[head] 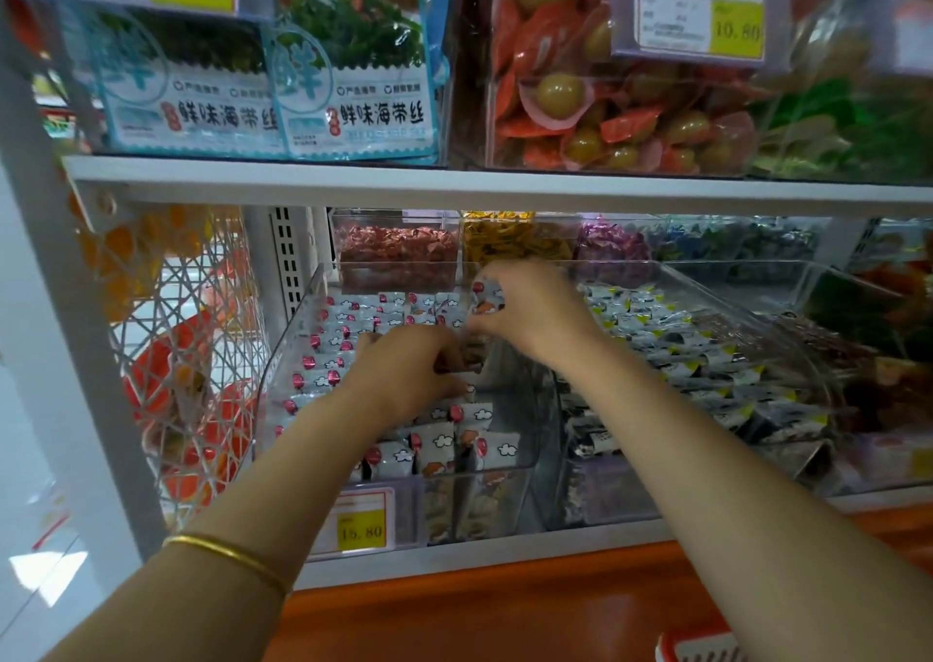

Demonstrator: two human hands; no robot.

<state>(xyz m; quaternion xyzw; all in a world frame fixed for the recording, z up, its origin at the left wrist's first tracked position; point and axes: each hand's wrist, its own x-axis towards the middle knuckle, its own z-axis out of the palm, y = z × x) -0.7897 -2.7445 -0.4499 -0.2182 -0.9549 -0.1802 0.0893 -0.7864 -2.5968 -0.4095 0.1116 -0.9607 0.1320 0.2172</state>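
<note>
Both my hands reach into a clear plastic bin (282, 358) on a shop shelf, filled with several small white snack packets (434, 442) printed with red dots and clouds. My left hand (404, 374), a gold bangle on its forearm, curls its fingers round some packets in the middle of the bin. My right hand (530, 303) is further back and pinches one white packet (487, 298) above the pile.
A yellow price tag (361, 530) is on the bin's front. A neighbouring bin (681, 348) holds black-and-white packets. Behind stand tubs of pink, yellow and purple sweets (399, 250). The white shelf (454, 182) above carries seaweed bags (353, 91) and a box of orange packs. A wire mesh side panel (187, 338) is at left.
</note>
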